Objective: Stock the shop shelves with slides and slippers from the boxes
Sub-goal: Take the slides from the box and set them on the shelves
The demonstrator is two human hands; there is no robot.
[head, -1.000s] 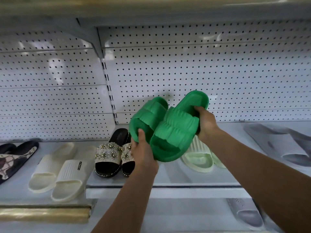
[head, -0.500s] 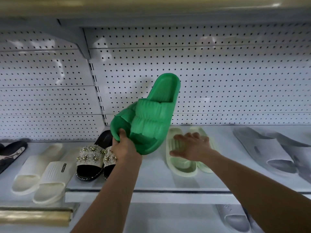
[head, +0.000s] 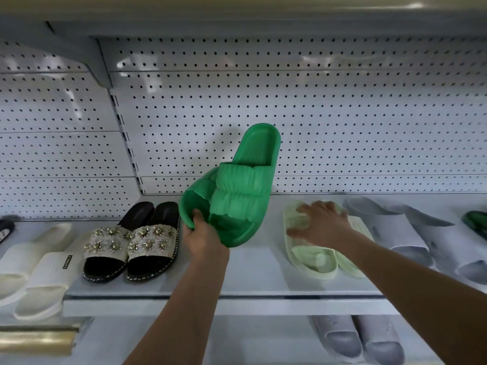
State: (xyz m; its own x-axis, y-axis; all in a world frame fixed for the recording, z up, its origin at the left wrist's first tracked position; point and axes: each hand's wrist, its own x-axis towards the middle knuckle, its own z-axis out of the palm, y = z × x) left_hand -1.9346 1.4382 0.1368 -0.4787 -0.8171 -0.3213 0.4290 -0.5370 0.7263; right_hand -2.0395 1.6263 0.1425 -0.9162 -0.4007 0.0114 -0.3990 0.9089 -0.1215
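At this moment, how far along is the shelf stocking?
Done: the shelf already carries cream slides, jewelled black sandals, pale green slides and grey slides. In hand: the left hand grips the bright green slides off the shelf, while the right hand presses on the pale green pair. Left: setting the green pair down, probably in the gap beside the sandals. No boxes are in view.

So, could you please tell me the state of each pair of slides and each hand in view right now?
green slides: held together in the air above the shelf
left hand: grips the green slides at the toe end
right hand: flat on the pale green slides
pale green slides: lying on the shelf
flower-studded sandals: side by side on the shelf
grey slides: lying on the shelf
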